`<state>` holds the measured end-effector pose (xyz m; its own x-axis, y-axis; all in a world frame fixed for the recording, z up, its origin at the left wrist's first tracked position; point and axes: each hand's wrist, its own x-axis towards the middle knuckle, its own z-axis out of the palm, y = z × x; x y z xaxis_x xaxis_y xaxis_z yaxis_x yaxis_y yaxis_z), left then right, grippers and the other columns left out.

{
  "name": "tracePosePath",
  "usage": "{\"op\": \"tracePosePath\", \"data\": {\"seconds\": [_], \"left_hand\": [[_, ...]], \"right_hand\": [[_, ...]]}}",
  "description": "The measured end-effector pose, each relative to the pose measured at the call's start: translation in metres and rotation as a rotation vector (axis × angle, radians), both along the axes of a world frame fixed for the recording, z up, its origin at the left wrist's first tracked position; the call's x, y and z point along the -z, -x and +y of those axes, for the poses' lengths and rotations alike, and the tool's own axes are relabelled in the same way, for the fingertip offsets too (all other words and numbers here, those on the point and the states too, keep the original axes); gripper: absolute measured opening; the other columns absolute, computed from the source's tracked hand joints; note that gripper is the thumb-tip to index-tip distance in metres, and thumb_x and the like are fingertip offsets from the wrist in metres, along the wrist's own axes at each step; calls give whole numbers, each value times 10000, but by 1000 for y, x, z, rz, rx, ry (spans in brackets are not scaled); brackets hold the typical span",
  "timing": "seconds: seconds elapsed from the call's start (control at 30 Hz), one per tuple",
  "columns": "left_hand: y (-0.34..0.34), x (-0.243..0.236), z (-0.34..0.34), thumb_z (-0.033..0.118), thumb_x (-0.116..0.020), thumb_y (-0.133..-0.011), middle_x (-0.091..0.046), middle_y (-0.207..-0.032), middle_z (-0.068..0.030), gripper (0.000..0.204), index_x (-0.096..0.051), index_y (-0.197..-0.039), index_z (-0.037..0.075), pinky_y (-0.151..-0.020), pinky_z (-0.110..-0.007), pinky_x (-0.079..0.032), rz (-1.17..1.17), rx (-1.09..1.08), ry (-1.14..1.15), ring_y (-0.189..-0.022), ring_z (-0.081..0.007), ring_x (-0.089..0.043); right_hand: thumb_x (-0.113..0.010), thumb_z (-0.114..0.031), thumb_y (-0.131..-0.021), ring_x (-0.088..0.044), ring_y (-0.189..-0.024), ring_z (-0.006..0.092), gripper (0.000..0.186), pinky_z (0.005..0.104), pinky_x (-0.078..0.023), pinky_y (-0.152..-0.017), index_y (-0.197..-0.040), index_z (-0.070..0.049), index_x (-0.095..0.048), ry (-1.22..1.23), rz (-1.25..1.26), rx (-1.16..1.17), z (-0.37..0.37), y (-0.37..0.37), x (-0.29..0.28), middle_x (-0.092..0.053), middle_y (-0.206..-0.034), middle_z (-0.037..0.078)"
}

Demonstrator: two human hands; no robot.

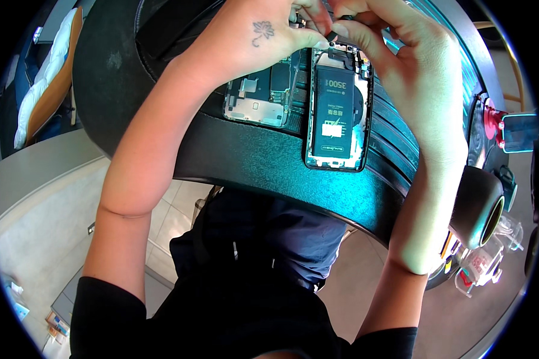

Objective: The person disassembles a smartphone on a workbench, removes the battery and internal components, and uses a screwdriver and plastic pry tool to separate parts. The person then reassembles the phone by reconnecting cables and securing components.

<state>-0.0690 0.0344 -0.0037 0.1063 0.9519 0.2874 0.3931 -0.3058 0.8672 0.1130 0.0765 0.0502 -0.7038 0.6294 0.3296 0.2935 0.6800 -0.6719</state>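
Both hands meet at the top, above the far end of an opened phone with its back off and a black battery inside. Thumb and fingers of my left hand are closed on a small dark part. From the other side my right hand pinches at the same small part with its thumb and bent fingers. What kind of part it is cannot be made out, and the fingers hide some of it. Left of the phone lies a second opened phone body, partly under my left wrist.
The phones rest on a dark, ridged mat on a black curved table. A dark cylindrical container stands at the right edge, near a phone-like screen on a red mount. A clear plastic cup is lower right; a cushioned seat is far left.
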Motion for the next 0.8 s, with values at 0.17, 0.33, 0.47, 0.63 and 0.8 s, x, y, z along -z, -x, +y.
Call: {"op": "tracePosePath", "data": {"seconds": [0.17,0.33,0.47,0.63,0.8], "left_hand": [[-2,9,9,-33,-765,-771,-664,-899,-49,302,-620,-1035,-18,-771,-253,-510,-99,27,-61,-809,-99,-613],[1,9,4,-34,-758,-778,-665,-896,-52,261,-633,-1006,-13,-763,-250,-509,-30,-16,-56,-807,-99,-614],[-11,-8,-2,-36,-758,-777,-667,-878,-55,256,-633,-999,-11,-763,-253,-507,28,-53,-88,-800,-103,-620],[-7,-16,-4,-38,-759,-774,-672,-856,-56,310,-619,-1048,-11,-781,-266,-509,-5,-93,16,-820,-114,-645],[1,5,4,-40,-748,-783,-685,-878,-62,346,-612,-1100,-8,-814,-272,-513,-14,-28,-105,-848,-122,-660]], "right_hand": [[-762,-79,-822,-571,-535,212,127,320,-446,-542,-817,-9,-656,-225,-181,90,-5,-1,-8,-621,-671,103],[-782,-150,-827,-547,-510,221,198,325,-417,-520,-778,-11,-650,-262,-169,130,-3,5,0,-582,-612,102],[-792,-149,-814,-582,-542,203,189,317,-422,-527,-797,-12,-662,-69,-224,154,-1,1,-10,-604,-631,112],[-774,-52,-800,-620,-610,186,127,305,-446,-553,-866,0,-679,-158,13,58,3,0,11,-654,-729,117],[-769,-28,-795,-616,-621,175,118,286,-445,-553,-867,-6,-678,-313,-168,153,-13,7,-7,-653,-737,109]]}}
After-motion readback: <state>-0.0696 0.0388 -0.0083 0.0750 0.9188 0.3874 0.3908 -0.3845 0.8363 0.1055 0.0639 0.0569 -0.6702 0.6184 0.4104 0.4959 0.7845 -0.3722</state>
